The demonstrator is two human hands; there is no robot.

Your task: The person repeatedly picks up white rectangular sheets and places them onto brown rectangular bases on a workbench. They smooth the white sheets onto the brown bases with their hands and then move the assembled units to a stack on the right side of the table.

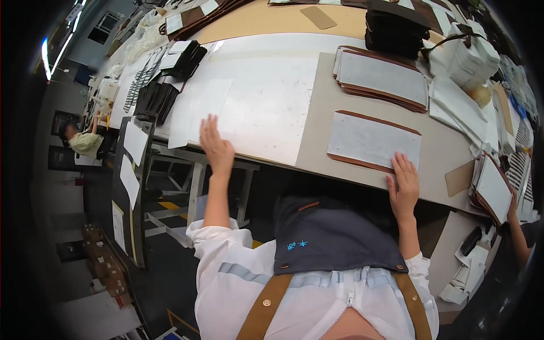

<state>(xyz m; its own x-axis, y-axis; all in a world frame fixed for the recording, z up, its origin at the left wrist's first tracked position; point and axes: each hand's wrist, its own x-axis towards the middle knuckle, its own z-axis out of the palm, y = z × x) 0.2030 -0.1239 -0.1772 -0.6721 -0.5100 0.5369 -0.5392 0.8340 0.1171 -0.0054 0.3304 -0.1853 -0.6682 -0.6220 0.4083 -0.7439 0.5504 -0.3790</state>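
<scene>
My left hand [216,148] is raised near the front edge of the white worktop [266,102], its fingers stretched out and nothing in it. A thin white sheet [195,110] lies just beyond that hand. On the right, my right hand [404,181] has its fingers laid flat on the lower right corner of a pale grey panel with brown edges [371,139]. This panel rests on a grey board [320,141]. Farther back on the same board sits a stack of similar brown-edged panels [382,79].
Black folded pieces [158,101] are stacked at the left. A tall dark stack [396,28] stands at the back right, beside a white bundle [467,56]. At the right edge, another person's hand [512,205] holds similar panels [492,187]. Someone sits far left [86,141].
</scene>
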